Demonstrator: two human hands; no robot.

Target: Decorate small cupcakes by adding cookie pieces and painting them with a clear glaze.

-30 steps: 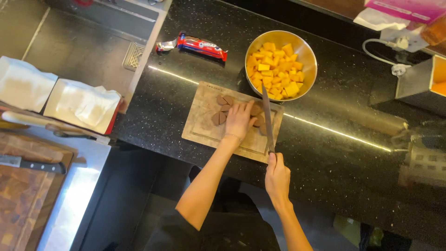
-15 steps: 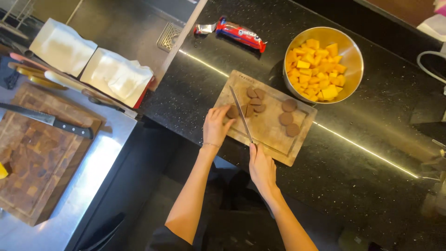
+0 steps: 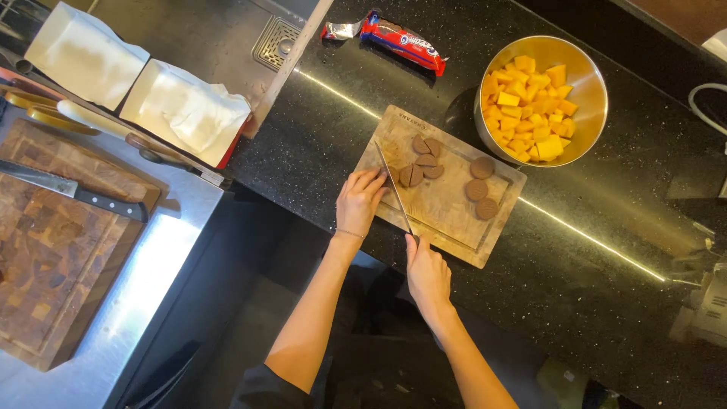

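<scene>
- Head view, centre of frame: the wooden cutting board [image 3: 443, 198] lies on the black speckled counter [image 3: 606, 250], carrying round brown biscuits [image 3: 421, 161] in two groups.
- Change noted: against the earlier pictures, the knife [image 3: 395, 189] has swung from the board's right part to its left edge, and the left hand [image 3: 360, 201] has shifted left with it. Judgement: cutting is under way, with several biscuits already halved near the blade.
- Right hand [image 3: 425, 274], lower centre, has its fingers closed around the knife handle; the blade runs diagonally up-left across the board.
- Left hand rests at the board's left edge, fingers curled together, tips just beside the blade and touching or nearly touching the halved pieces; which cannot be told.
- Three whole biscuits [image 3: 480, 188] sit right of centre, well apart from both hands.
- Steel bowl [image 3: 592, 83] of orange cubes stands upper right, touching the board's corner.
- Red snack packet [image 3: 401, 40] lies top centre.
- Second knife [image 3: 72, 195] rests on a dark block, left.
</scene>
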